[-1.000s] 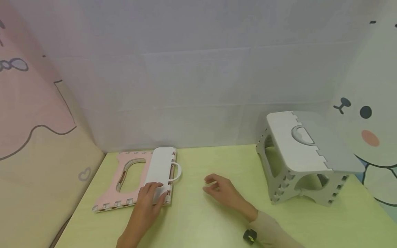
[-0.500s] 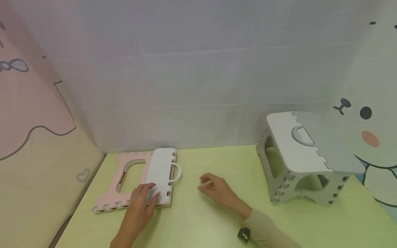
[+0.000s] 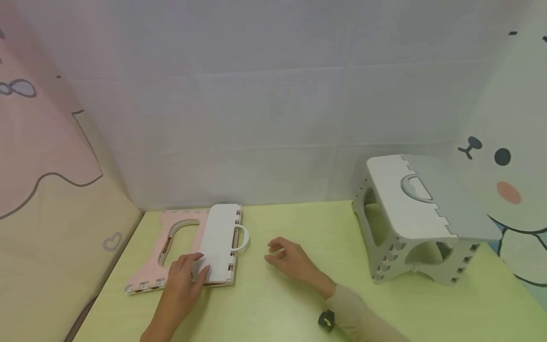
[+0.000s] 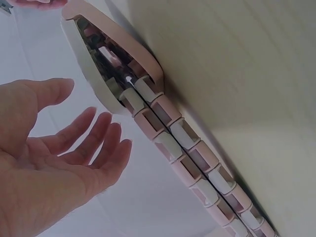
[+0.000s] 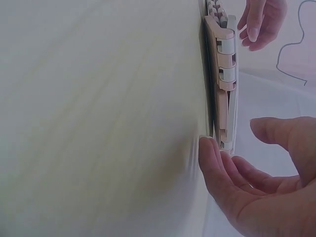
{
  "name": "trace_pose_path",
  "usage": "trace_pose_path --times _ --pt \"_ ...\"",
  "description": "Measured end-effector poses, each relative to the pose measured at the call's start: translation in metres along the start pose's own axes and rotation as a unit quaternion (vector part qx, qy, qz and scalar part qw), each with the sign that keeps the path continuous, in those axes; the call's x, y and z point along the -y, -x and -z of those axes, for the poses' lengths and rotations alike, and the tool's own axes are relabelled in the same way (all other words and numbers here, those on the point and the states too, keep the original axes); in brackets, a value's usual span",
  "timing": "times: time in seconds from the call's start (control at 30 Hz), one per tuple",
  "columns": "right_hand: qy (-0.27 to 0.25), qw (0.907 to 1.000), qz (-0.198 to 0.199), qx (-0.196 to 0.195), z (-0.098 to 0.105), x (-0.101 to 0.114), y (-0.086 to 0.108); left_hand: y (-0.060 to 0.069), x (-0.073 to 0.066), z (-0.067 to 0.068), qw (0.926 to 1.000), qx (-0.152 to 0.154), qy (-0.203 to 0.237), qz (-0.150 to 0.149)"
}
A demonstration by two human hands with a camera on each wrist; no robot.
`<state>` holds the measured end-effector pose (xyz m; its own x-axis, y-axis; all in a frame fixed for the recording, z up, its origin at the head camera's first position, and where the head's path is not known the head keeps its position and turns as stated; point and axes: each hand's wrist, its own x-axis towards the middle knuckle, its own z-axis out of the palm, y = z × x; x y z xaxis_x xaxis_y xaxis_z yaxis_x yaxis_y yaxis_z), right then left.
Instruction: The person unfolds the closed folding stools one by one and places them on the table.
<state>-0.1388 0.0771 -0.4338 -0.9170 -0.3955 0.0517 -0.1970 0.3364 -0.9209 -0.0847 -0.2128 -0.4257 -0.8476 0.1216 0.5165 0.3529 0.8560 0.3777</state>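
Note:
A folded pink-and-white step stool [image 3: 218, 240] lies flat at the table's left, its white loop handle [image 3: 245, 238] pointing right. My left hand [image 3: 181, 282] is over the stool's near edge, fingers spread and slightly bent, gripping nothing. In the left wrist view, the fingers [image 4: 96, 133] appear just off the white side, close to the hinged edge [image 4: 185, 158]. To the right of the handle, my right hand [image 3: 295, 261] hovers with loosely bent fingers and holds nothing. The right wrist view shows the stool's edge [image 5: 226, 59] beyond those fingertips.
An unfolded white-and-grey step stool [image 3: 406, 204] stands upright at the right of the yellow-green table [image 3: 273, 313]. A pale cloth wall [image 3: 273, 118] rises behind the table, with printed cloth [image 3: 64, 228] along the left side.
My left hand has slid left along the folded stool's near edge, uncovering more of the white panel. The right hand has drifted left toward the handle. Both stools stay put.

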Motion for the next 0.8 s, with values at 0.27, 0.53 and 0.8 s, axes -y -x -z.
trace_pose_path --times 0.27,0.53,0.8 --pt "-0.005 1.0000 -0.001 0.005 -0.007 0.000 -0.006 0.002 0.007 0.005 0.9996 0.019 0.008 0.020" --pt "-0.006 0.9997 -0.019 0.013 -0.011 0.002 -0.010 0.002 0.013 0.007 0.9997 0.011 0.008 0.022" --pt "-0.021 0.9993 -0.025 0.017 -0.016 0.002 -0.015 0.005 0.021 0.009 0.9999 0.000 0.000 0.014"
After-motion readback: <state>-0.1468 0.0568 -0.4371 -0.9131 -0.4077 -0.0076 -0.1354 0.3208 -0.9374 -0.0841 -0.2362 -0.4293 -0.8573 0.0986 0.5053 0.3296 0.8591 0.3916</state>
